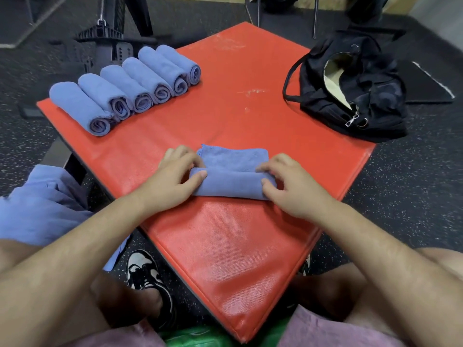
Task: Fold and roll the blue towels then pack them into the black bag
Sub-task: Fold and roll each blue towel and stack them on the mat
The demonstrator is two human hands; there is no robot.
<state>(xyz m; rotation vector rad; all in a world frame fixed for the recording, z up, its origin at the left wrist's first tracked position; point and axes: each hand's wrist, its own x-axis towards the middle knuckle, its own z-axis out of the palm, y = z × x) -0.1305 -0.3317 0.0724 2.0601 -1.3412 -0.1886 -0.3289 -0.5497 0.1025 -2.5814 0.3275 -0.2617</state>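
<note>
— Six rolled towels (125,88) already lie in a row at the far left of the red mat (225,246), touching side by side. Which step are you on?

— Head view, the only one: you are mid-roll on a further blue towel (233,182). Its near part is wound into a cylinder lying crosswise in front of you; a short flat tail (233,156) is not yet rolled and reaches away from you.

— How do your hands stand?

— Your left hand (175,181) pinches the left end of the roll, thumb on the near face, fingers curled over the top. Your right hand (288,186) does the same at the right end. The towel lies between them, touching both.

— What does the next move call for?

— By my reading, even forward pressure from both hands, so the roll takes up the tail without one end running ahead. Then it joins the row.

— And the packing?

— Not yet begun, as far as can be seen. The black bag (350,96) sits at the mat's far right corner, mouth unzipped, well apart from your hands. More loose blue cloth (45,204) rests at your left, seemingly awaiting its turn.
</note>
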